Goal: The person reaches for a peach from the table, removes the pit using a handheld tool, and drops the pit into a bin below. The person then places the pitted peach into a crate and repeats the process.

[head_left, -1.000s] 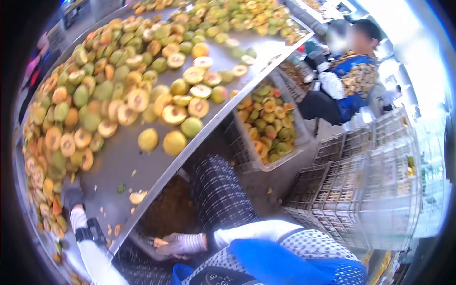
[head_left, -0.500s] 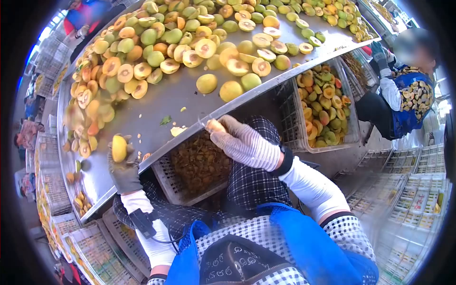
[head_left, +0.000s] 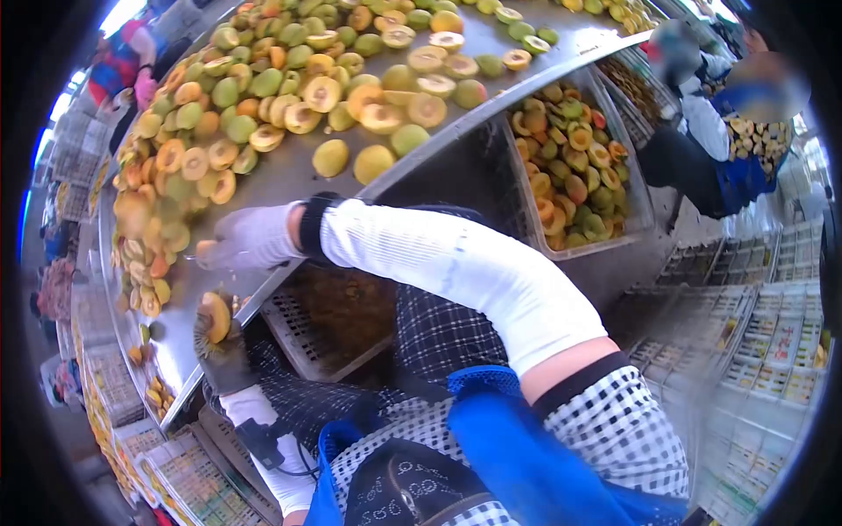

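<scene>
My left hand (head_left: 219, 346), in a dark grey glove, is closed around a yellow peach (head_left: 215, 317), held just off the near edge of the metal table (head_left: 285, 180). An orange-brown cut face seems to show on it. My right hand (head_left: 254, 237), in a pale glove, is blurred above the table, up and to the right of the left hand. It grips what looks like a small knife (head_left: 191, 257) with a thin metal tip; the fingers partly hide it. Halved and whole peaches (head_left: 320, 94) are heaped over the far side of the table.
Below the table edge stands a crate of brownish scraps (head_left: 346, 302). To its right is a crate full of peach halves (head_left: 574, 167). Stacked white crates (head_left: 745, 324) stand at the right, others (head_left: 193, 473) at lower left. Co-workers (head_left: 724, 131) sit at the upper right.
My right hand has swung left across the table edge, near the left hand. My left hand still grips the peach, now turned so a cut face seems to show. The view has shifted slightly.
</scene>
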{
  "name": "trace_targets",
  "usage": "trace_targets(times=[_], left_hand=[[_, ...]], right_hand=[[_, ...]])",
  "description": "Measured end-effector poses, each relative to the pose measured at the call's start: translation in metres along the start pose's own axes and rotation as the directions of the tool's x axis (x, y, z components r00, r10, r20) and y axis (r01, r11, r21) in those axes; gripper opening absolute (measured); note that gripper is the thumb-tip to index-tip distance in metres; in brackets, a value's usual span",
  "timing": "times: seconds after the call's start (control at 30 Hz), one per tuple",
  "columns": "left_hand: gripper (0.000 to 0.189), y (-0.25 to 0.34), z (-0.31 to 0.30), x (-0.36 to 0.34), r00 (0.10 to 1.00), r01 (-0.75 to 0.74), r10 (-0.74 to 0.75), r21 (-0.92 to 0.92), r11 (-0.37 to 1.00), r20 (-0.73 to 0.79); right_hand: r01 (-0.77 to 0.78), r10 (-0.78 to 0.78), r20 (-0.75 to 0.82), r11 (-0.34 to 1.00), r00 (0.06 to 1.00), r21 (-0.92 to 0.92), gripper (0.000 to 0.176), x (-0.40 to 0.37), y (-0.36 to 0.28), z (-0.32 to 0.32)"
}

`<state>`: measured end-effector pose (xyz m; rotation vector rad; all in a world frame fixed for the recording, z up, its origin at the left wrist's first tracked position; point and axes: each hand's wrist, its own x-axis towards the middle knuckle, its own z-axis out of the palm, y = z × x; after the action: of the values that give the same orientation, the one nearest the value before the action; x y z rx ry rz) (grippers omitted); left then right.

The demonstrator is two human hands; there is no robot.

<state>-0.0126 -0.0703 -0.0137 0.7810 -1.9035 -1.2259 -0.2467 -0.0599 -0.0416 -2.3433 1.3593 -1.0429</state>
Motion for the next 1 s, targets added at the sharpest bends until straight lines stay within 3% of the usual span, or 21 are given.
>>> trace_targets(times=[0.03, 0.07, 0.1, 0.13, 0.2, 0.27, 0.33, 0.4, 0.47, 0.5, 0.53, 0.57, 0.6, 0.63, 0.67, 0.7, 0.8, 0.87, 0.97, 1.0], left_hand=[[0.039, -0.005, -0.002, 0.003, 0.995, -0.096, 0.089, 0.196, 0.976, 0.045], [0.039, -0.004, -0.003, 0.008, 0.994, -0.091, 0.079, 0.189, 0.978, 0.070], [0.038, 0.001, -0.002, 0.016, 0.993, 0.111, -0.105, -0.159, 0.981, 0.048], [0.038, 0.002, -0.001, 0.021, 0.952, 0.298, -0.295, -0.491, 0.818, 0.087], [0.037, -0.023, -0.002, 0.023, 0.995, 0.083, -0.080, -0.058, 0.995, 0.058], [0.042, 0.014, 0.039, 0.023, 0.984, 0.171, -0.140, -0.383, 0.908, 0.108], [0.044, 0.016, 0.064, 0.029, 0.981, 0.184, -0.133, -0.467, 0.865, 0.141], [0.046, 0.023, 0.093, 0.035, 0.976, 0.196, -0.115, -0.517, 0.833, 0.183], [0.045, 0.037, 0.121, 0.030, 0.963, 0.256, -0.120, -0.666, 0.701, 0.243], [0.043, 0.035, 0.129, 0.031, 0.955, 0.196, -0.006, -0.615, 0.764, 0.297], [0.043, 0.031, 0.135, 0.027, 0.954, 0.197, -0.003, -0.622, 0.758, 0.299], [0.045, 0.028, 0.145, 0.022, 0.952, 0.182, 0.008, -0.585, 0.790, 0.307], [0.046, 0.031, 0.151, 0.016, 0.947, 0.170, 0.015, -0.542, 0.823, 0.320], [0.047, 0.054, 0.159, 0.008, 0.939, 0.253, -0.031, -0.629, 0.735, 0.342], [0.047, 0.065, 0.161, 0.001, 0.941, 0.249, -0.029, -0.632, 0.734, 0.338], [0.047, 0.073, 0.162, -0.004, 0.950, 0.212, -0.027, -0.579, 0.787, 0.311], [0.045, 0.063, 0.152, -0.009, 0.961, 0.113, 0.009, -0.419, 0.901, 0.277], [0.048, 0.055, 0.143, -0.009, 0.914, 0.304, -0.128, -0.439, 0.846, 0.386], [0.059, 0.059, 0.133, -0.008, 0.786, 0.559, -0.291, -0.427, 0.711, 0.545], [0.059, 0.062, 0.129, -0.009, 0.791, 0.553, -0.285, -0.432, 0.712, 0.541]], right_hand=[[-0.028, 0.028, 0.005, 0.999, 1.000, -0.043, 0.033, -0.010, 0.005, -0.001], [-0.057, 0.058, 0.010, 0.994, 0.998, -0.089, 0.028, -0.018, 0.007, -0.006], [-0.419, 0.372, 0.208, 0.862, 0.905, 0.284, 0.027, -0.057, -0.043, -0.060], [-0.721, 0.630, 0.376, 0.477, 0.679, 0.502, 0.029, -0.097, -0.095, -0.115], [-0.482, 0.674, 0.273, 0.141, 0.686, 0.865, 0.035, -0.180, -0.109, -0.113], [-0.566, 0.858, 0.276, 0.021, 0.434, 0.824, 0.029, -0.235, -0.133, -0.131], [-0.419, 0.922, 0.223, -0.075, 0.317, 0.905, 0.021, -0.268, -0.147, -0.121], [-0.362, 0.915, 0.249, -0.126, 0.318, 0.924, 0.022, -0.257, -0.163, -0.123], [-0.342, 0.905, 0.197, -0.062, 0.376, 0.938, 0.023, -0.230, -0.163, -0.108], [-0.330, 0.900, 0.046, 0.111, 0.433, 0.938, 0.023, -0.216, -0.155, -0.087], [-0.309, 0.866, -0.095, 0.275, 0.491, 0.910, 0.022, -0.202, -0.146, -0.067], [-0.313, 0.863, -0.107, 0.292, 0.494, 0.904, 0.024, -0.187, -0.146, -0.066], [-0.313, 0.861, -0.119, 0.303, 0.494, 0.900, 0.027, -0.172, -0.149, -0.065], [-0.314, 0.863, -0.119, 0.303, 0.491, 0.900, 0.027, -0.160, -0.147, -0.055], [-0.278, 0.878, -0.212, 0.352, 0.430, 0.894, 0.027, -0.149, -0.144, -0.045], [-0.243, 0.880, -0.304, 0.405, 0.364, 0.882, 0.027, -0.141, -0.140, -0.039], [-0.268, 0.892, -0.298, 0.395, 0.339, 0.879, 0.028, -0.140, -0.132, -0.025], [-0.232, 0.893, -0.272, 0.367, 0.358, 0.901, 0.030, -0.143, -0.138, -0.033], [-0.284, 0.834, -0.257, 0.431, 0.489, 0.857, 0.032, -0.146, -0.133, -0.038], [-0.285, 0.830, -0.260, 0.437, 0.494, 0.853, 0.032, -0.146, -0.134, -0.039]])
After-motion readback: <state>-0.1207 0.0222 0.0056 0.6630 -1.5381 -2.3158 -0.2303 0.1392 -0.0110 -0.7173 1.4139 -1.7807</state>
